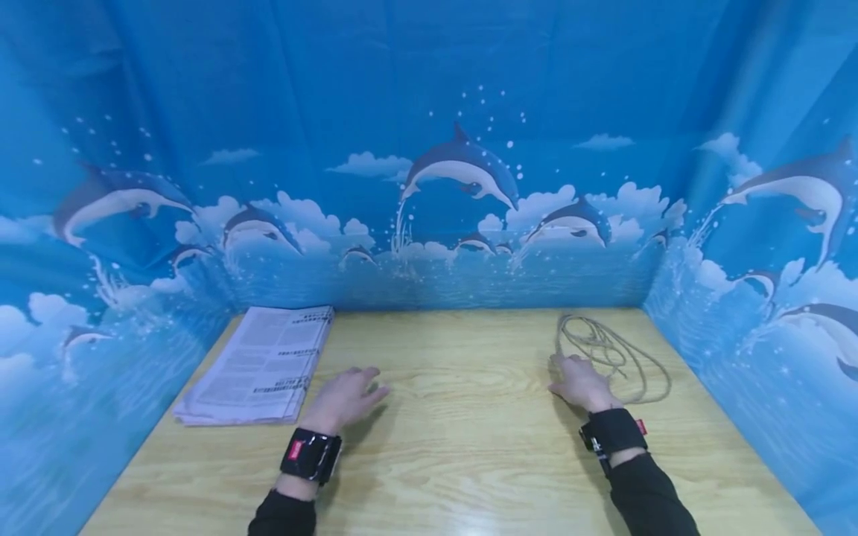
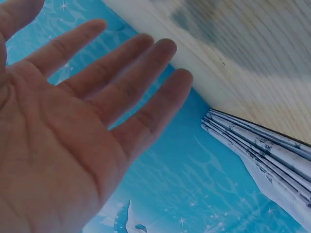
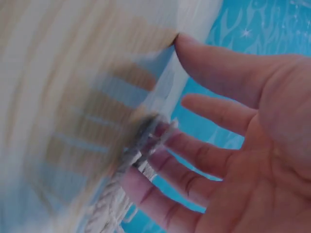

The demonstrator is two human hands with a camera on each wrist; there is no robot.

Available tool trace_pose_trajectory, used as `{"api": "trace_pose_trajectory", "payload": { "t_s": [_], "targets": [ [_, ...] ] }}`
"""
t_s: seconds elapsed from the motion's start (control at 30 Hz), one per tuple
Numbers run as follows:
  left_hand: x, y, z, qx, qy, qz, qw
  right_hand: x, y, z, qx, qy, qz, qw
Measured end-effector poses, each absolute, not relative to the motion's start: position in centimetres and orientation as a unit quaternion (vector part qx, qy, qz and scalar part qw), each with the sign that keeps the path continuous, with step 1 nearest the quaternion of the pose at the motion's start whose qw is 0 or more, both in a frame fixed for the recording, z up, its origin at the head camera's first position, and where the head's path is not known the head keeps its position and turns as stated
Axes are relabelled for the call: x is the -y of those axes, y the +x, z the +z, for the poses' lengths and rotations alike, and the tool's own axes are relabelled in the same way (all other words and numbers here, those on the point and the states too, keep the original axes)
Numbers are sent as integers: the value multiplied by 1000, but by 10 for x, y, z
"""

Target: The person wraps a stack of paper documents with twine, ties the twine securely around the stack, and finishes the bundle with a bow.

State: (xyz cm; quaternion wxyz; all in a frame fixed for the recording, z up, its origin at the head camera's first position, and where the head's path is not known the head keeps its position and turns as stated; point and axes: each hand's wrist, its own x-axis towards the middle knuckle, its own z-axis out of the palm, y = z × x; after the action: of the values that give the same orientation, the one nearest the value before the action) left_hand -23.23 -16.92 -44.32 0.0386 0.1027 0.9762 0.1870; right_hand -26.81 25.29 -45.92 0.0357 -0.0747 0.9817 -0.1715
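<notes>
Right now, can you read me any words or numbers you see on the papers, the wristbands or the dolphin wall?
Stack of newspapers: printed headlines and columns, too small and blurred to read.
Red tags on the black wristbands: too small to read.
Dolphin backdrop: pictures only, no words.
Rope, wooden table: no text.

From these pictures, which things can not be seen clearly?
- Print on the papers: too small to read in the head view; the left wrist view shows only edges, cut by the frame.
- Right hand and rope: fingers meet the strands, but the right wrist view is motion-blurred, so a grip cannot be told.
- Left hand: whether it touches the table is unclear.
- Rope ends: lost in the coil.
</notes>
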Motion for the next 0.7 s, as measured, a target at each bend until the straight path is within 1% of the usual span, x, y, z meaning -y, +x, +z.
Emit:
{"api": "trace_pose_trajectory", "payload": {
  "t_s": [0.2,0.4,0.6,0.7],
  "targets": [
    [157,-233,-440,-972,116,198,47,-235,-273,-462,-973,-136,-187,18],
    [146,-238,-436,-961,136,232,59,-216,-278,-465,-970,-147,-192,10],
    [140,-244,-432,-957,127,253,71,-190,-281,-460,-960,-183,-208,41],
    [134,-246,-432,-958,136,240,75,-173,-283,-461,-954,-204,-215,44]
  ]
}}
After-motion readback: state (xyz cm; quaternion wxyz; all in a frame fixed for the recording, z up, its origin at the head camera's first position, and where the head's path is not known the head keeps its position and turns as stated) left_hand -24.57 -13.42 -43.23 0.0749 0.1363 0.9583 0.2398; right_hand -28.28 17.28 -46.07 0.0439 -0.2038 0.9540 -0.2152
